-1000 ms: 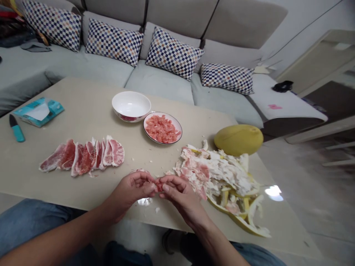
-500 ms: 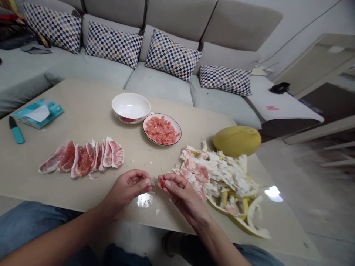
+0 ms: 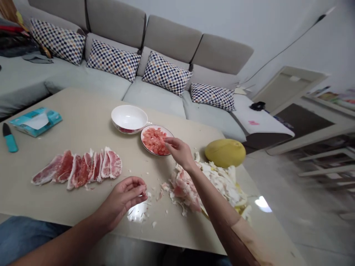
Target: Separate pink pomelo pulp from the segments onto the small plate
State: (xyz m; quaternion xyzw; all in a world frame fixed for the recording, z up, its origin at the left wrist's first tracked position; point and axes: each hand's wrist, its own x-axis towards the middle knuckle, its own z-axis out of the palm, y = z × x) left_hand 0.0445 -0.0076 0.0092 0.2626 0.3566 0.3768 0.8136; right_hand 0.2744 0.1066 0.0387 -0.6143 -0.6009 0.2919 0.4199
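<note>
My right hand [image 3: 180, 152] reaches over the right edge of a small dark-rimmed plate [image 3: 163, 154] with pink pomelo pulp [image 3: 154, 140] on it. Its fingers are closed together at the pulp, and what they hold is hidden. Low above the table's near side, my left hand [image 3: 126, 197] is closed in a loose pinch; any bit between its fingertips is too small to name. Left of it lies a row of peeled pomelo segments [image 3: 83, 168]. Under my right forearm is a heap of white pith and peel [image 3: 222, 183], with pinkish membranes [image 3: 184, 188] at its left side.
A white bowl [image 3: 129, 117] touches or nearly touches the plate. A whole yellow pomelo [image 3: 225, 152] sits behind the peel heap. At the far left are a blue tissue pack [image 3: 37, 120] and a teal-handled knife [image 3: 10, 140]. Behind the table stands a sofa [image 3: 155, 98] with checkered cushions.
My right hand has moved from beside my left hand, where it held red pulp, forward to the plate. The left hand stays near its place. The view has shifted slightly.
</note>
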